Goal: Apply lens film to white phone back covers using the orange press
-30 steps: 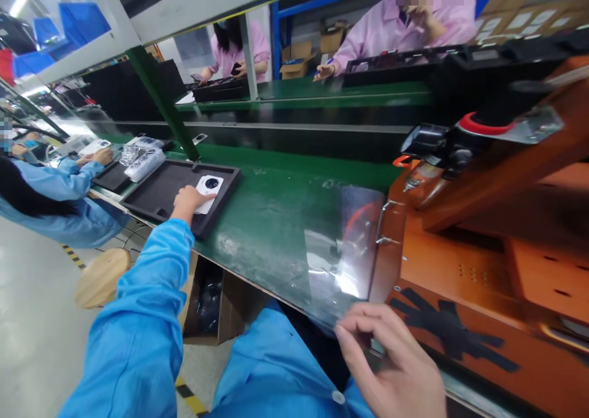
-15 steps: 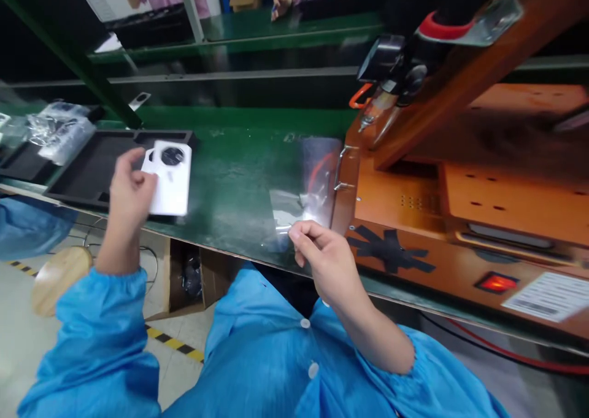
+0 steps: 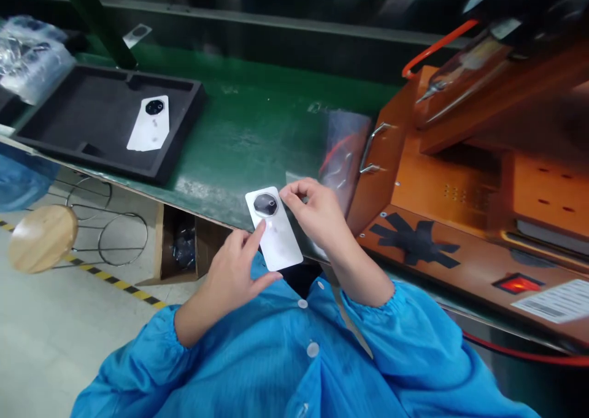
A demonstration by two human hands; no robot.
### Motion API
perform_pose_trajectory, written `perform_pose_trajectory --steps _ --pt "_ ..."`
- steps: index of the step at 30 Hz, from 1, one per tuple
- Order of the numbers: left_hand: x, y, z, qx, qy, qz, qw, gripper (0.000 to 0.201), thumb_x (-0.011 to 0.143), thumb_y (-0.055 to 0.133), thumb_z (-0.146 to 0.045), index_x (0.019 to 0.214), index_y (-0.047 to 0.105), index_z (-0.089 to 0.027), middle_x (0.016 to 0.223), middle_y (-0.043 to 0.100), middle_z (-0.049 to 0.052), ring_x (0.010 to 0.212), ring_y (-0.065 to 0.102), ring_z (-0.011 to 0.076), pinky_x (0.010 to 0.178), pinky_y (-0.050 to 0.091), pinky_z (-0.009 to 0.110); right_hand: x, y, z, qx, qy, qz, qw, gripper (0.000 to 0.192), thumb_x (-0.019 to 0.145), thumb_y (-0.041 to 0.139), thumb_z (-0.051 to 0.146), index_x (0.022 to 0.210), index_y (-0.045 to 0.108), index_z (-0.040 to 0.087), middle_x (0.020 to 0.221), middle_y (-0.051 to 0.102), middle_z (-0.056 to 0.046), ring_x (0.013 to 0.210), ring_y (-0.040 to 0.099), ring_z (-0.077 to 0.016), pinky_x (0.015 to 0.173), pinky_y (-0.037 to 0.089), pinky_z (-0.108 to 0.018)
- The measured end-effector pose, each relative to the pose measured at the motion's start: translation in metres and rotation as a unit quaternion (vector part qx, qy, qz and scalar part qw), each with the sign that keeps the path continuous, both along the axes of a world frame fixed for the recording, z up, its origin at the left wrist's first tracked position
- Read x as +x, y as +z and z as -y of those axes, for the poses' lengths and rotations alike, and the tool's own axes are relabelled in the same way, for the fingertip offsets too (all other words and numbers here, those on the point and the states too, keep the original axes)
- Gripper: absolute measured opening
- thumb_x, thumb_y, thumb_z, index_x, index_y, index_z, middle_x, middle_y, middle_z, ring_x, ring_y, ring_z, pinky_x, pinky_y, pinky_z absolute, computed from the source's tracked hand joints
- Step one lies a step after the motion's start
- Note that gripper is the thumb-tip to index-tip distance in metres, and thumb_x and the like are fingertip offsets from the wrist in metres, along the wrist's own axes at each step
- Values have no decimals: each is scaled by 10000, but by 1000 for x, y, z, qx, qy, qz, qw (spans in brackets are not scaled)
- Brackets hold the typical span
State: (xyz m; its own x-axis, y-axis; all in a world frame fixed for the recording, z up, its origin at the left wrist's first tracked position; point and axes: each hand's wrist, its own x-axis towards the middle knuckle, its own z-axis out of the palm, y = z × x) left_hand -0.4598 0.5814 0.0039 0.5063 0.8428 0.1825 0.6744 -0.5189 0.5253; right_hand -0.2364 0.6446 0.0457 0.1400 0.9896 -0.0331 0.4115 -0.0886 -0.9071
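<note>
My left hand (image 3: 230, 277) holds a white phone back cover (image 3: 275, 231) with a dark round camera ring, just in front of my chest at the bench edge. My right hand (image 3: 317, 212) pinches the cover's upper right corner, fingers closed on it. A clear plastic film (image 3: 340, 151) lies on the green bench beyond my right hand. A second white back cover (image 3: 150, 123) lies in the black foam tray (image 3: 55, 142) at the left.
An orange machine (image 3: 460, 221) with a metal handle (image 3: 370, 148) and a lit red switch (image 3: 518, 283) fills the right. Bagged parts (image 3: 27, 56) sit far left. A round wooden stool (image 3: 41, 237) and an open carton (image 3: 184, 246) stand below the bench.
My left hand lifted a white cover from the tray and carried it right, to my chest. My right hand left the film and took the cover's top corner. The view tilted down.
</note>
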Motion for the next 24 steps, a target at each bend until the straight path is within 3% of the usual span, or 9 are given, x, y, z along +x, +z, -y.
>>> perform_pose_trajectory --steps 3,6,10,19,24 --pt "-5 -13 -6 111 -23 -23 993 692 952 695 -701 1476 674 -249 1223 726 151 1097 673 320 938 528 464 0 -5 -5 -12 16 32 999 184 927 639 306 779 704 217 953 710 -70 933 649 -245 883 506 -422" --pt "-6 -24 -11 163 -57 -7 985 628 973 691 -674 1446 688 -261 1419 724 146 1343 627 357 1079 432 480 0 -9 -6 -10 16 48 999 209 929 651 270 726 653 224 975 712 -75 1002 650 -261 955 504 -455" --pt "-3 -29 -9 168 -56 9 984 762 950 667 -759 1466 655 -198 1424 739 158 1373 639 364 1093 382 486 -2 -15 -9 -19 26 57 998 239 929 655 257 696 616 225 982 708 -78 1005 644 -253 949 506 -446" --pt "0 -33 -6 142 -19 9 990 701 927 690 -770 1434 703 -285 1411 758 112 1347 665 355 1095 363 490 -13 -26 -9 -16 23 100 995 201 950 665 241 752 657 214 1030 696 -78 1061 640 -254 1000 495 -446" --pt "1 -34 -6 158 -28 20 987 723 922 723 -740 1454 678 -253 1409 755 126 1334 668 353 1084 375 496 -14 -27 -8 -7 19 109 994 168 945 655 242 780 677 219 1026 696 -82 1031 645 -257 985 509 -457"
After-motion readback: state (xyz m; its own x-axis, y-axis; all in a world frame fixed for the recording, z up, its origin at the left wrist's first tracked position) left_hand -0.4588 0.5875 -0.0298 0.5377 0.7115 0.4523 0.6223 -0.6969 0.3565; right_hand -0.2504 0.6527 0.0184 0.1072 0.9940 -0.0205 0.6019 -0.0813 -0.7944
